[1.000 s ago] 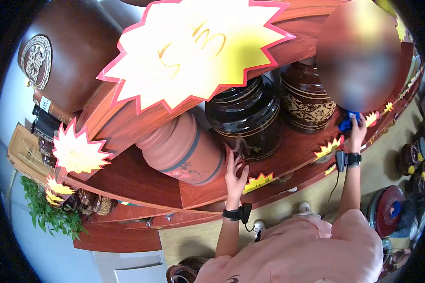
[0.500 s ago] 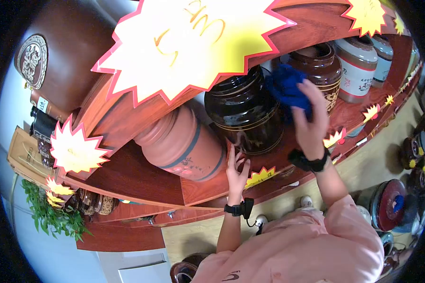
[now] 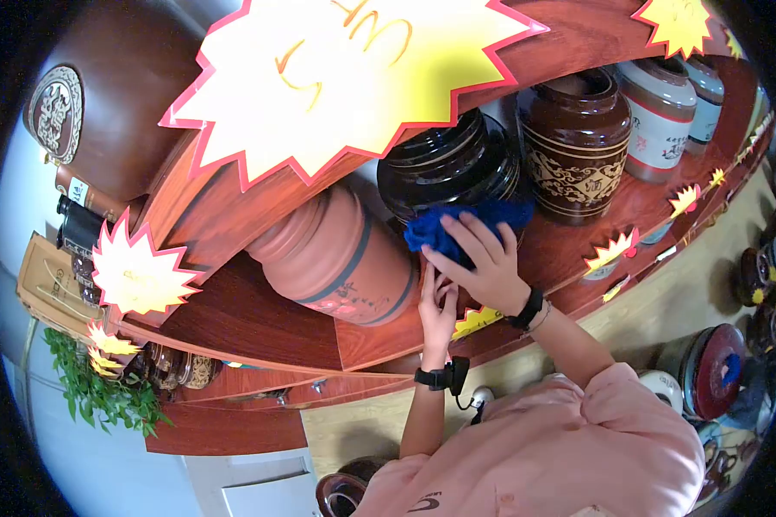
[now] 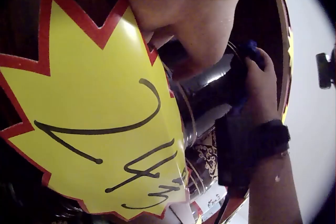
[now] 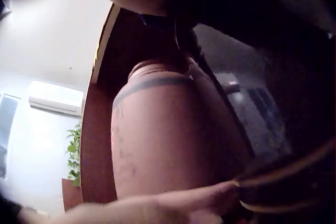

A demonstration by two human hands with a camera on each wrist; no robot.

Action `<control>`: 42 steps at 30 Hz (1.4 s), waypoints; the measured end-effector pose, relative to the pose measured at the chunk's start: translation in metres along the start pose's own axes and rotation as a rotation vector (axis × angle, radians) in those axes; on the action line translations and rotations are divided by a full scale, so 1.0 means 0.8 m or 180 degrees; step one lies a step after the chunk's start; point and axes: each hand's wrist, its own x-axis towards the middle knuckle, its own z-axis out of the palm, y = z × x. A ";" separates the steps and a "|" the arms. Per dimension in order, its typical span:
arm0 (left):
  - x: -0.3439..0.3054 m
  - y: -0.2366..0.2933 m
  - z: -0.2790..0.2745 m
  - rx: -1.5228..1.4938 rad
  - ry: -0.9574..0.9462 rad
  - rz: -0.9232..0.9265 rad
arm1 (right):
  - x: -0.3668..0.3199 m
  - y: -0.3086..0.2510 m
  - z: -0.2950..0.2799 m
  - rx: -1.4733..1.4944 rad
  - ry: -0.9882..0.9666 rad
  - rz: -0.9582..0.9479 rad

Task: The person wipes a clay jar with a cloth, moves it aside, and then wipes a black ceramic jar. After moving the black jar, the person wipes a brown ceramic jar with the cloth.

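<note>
The right hand (image 3: 489, 269) holds a bunched blue cloth (image 3: 422, 231) against the front of a glossy black jar (image 3: 448, 177); its fingers are spread and slightly bent over the cloth. The left hand (image 3: 437, 323) is partly open, fingers extended and loosely bent, at the lower part of the black jar, next to the base of a terracotta jar (image 3: 345, 258). Its fingertips are partly hidden, so whether it grips anything cannot be told.

Both jars stand on a reddish wooden shelf (image 3: 550, 258), the terracotta one to the left of the black one in the head view, with a dark band round its shoulder and painted marks on its side. To the right of the black jar stands a brown jar (image 3: 578, 142) with a gold pattern, then a grey-and-white jar (image 3: 662, 129) with red lines and a smaller blue-grey jar (image 3: 705, 112).

A yellow price tag (image 3: 477, 323) with a jagged red edge and black handwriting is at the shelf edge just beside the left hand. A larger starburst sign (image 3: 353, 86) hangs in front of the upper board. A leafy plant (image 3: 103, 388) is farther left.
</note>
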 end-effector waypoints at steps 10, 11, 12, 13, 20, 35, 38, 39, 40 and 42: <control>0.001 0.025 0.005 -0.0033 0.0511 -0.0215 | -0.084 -0.020 -0.008 0.0685 -0.1637 0.0055; 0.000 0.025 0.006 0.0184 0.0523 -0.0170 | -0.090 -0.019 -0.007 0.0820 -0.1899 0.0114; 0.000 0.026 0.006 0.0399 0.0535 -0.0123 | -0.097 -0.017 -0.004 0.0916 -0.1986 0.0182; 0.000 0.027 0.007 0.0614 0.0546 -0.0072 | -0.101 -0.014 -0.001 0.1011 -0.2071 0.0250; 0.000 0.014 0.005 0.0964 0.0587 0.0262 | -0.106 -0.014 0.003 0.1257 -0.1561 0.0528; -0.001 0.008 0.005 0.0079 0.0517 -0.0052 | 0.075 0.060 -0.048 0.1307 0.0165 0.0715; -0.001 0.008 0.005 0.0109 0.0514 -0.0064 | 0.069 0.055 -0.037 0.0762 -0.0326 0.0563; -0.001 0.007 0.005 0.0125 0.0513 -0.0072 | 0.065 0.053 -0.035 0.0495 -0.0408 0.0465; -0.001 0.007 0.005 0.0139 0.0511 -0.0084 | 0.065 0.050 -0.040 0.0458 -0.0544 0.0582; -0.001 0.005 0.004 0.0189 0.0506 -0.0044 | 0.057 0.049 -0.038 0.0466 -0.0502 0.0586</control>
